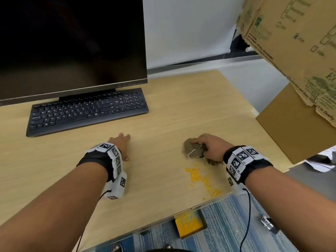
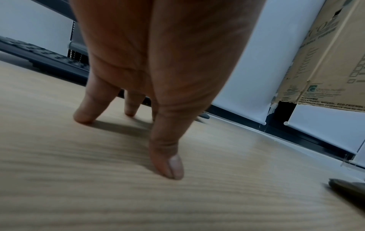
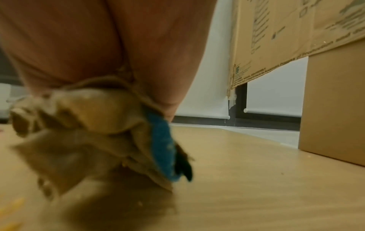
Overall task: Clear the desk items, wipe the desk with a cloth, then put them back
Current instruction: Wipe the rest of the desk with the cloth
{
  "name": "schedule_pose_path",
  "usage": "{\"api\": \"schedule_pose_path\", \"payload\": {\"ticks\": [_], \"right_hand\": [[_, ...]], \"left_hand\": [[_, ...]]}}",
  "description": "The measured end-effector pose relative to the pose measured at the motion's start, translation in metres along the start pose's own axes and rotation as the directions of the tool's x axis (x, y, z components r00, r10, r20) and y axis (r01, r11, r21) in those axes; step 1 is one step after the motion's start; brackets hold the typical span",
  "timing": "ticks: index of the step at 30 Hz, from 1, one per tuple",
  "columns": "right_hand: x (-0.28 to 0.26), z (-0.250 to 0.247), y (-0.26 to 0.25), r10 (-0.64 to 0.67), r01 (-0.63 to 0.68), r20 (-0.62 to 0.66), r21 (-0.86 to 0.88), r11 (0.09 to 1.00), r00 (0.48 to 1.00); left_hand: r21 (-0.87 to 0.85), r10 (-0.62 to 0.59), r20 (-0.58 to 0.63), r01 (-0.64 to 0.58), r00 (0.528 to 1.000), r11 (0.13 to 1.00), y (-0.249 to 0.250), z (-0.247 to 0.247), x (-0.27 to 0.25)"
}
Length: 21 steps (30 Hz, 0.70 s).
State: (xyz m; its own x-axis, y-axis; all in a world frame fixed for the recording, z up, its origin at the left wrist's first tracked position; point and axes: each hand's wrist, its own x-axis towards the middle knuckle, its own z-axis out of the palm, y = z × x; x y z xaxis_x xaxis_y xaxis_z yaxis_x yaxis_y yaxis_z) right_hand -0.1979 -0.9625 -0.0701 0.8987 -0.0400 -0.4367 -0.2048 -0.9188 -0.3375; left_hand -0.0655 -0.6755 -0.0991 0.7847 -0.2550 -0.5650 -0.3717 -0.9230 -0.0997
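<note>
head view: right hand grips the bunched cloth on the desk near its front edge. left hand rests flat, fingers straight. wiping appears underway; yellow crumbs remain; keyboard not cleared.

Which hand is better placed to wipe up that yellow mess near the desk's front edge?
The right hand. It already grips the cloth, just beyond the yellow crumbs. The left hand rests with straight fingers on the bare desk, holding nothing and farther from the mess.

Office workstation; black monitor and keyboard on a light wood desk; white roller blinds behind; cardboard boxes; striped carpet.
</note>
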Motion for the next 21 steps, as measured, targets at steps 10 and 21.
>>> {"api": "schedule_pose_path", "payload": {"ticks": [10, 21], "right_hand": [[0.002, 0.020, -0.015, -0.151, 0.167, 0.124, -0.137, 0.976, 0.981], [-0.038, 0.033, -0.002, -0.214, 0.236, 0.188, -0.109, 0.966, 0.959]], "left_hand": [[-0.025, -0.043, 0.014, 0.043, 0.999, 0.999, 0.007, -0.004, 0.002], [-0.040, -0.115, -0.024, 0.114, 0.993, 0.993, 0.026, -0.004, 0.005]]}}
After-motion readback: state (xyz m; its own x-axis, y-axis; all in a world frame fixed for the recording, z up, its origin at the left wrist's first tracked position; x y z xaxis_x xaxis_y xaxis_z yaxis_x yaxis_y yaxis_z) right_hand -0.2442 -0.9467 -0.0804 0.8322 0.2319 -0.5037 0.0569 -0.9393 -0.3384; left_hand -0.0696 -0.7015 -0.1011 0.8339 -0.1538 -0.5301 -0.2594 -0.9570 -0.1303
